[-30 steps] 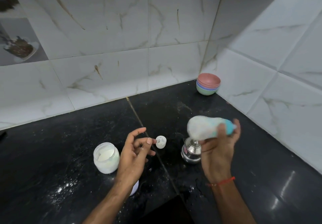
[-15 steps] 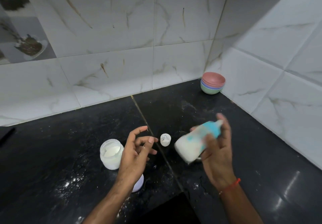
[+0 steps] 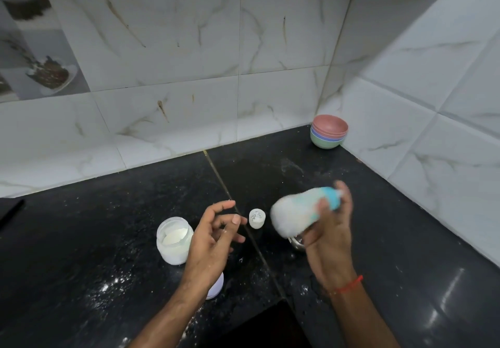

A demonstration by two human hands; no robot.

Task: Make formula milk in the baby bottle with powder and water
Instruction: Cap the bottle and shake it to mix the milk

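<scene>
My right hand [image 3: 328,235] grips the baby bottle [image 3: 300,213], which is blurred, tilted nearly on its side, full of white milk, with its teal collar under my fingers. My left hand [image 3: 213,242] hovers with nothing in it, fingers spread, just right of the uncapped powder jar [image 3: 174,241], which holds white powder. A small white cap [image 3: 257,218] stands on the black counter [image 3: 81,239] between my hands. Most of a steel vessel [image 3: 297,242] is hidden behind my right hand.
A stack of coloured bowls [image 3: 328,134] sits in the back right corner against the tiled walls. A white lid [image 3: 216,288] lies partly under my left wrist. Spilled powder dusts the counter at front left. A dark gap opens at the counter's front edge.
My right hand has kept swinging the bottle back and forth: raised and sideways, then dropped and tilted, now raised sideways again. My left hand has stayed spread in place.
</scene>
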